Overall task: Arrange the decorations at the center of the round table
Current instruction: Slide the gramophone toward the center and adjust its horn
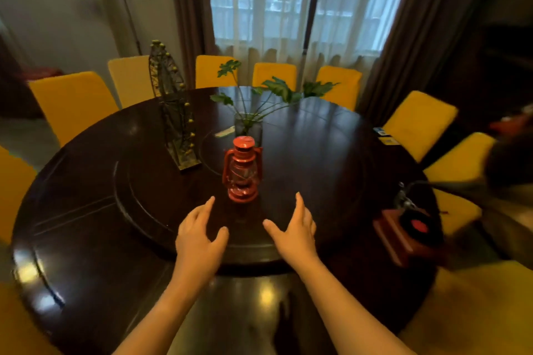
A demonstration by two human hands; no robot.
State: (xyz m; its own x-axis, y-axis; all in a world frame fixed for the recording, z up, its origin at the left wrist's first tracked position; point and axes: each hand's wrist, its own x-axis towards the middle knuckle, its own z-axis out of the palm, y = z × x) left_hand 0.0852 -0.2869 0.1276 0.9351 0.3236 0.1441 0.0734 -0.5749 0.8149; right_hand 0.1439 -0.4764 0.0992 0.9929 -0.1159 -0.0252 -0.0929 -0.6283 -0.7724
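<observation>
A red lantern (242, 170) stands upright near the middle of the dark round table (86, 239), on its raised turntable (150, 204). Behind it is a glass vase with green leaves (248, 124), and to the left a metal Ferris wheel model (173, 112). A small red gramophone model (403, 228) sits at the table's right edge. My left hand (199, 236) and my right hand (297, 233) hover open just in front of the lantern, one on each side, touching nothing.
Yellow chairs (72, 101) ring the table. A small flat pale object (223, 132) lies left of the vase. Curtains and a window (288, 3) are behind. Another person's dark shape (507, 170) is at the right edge.
</observation>
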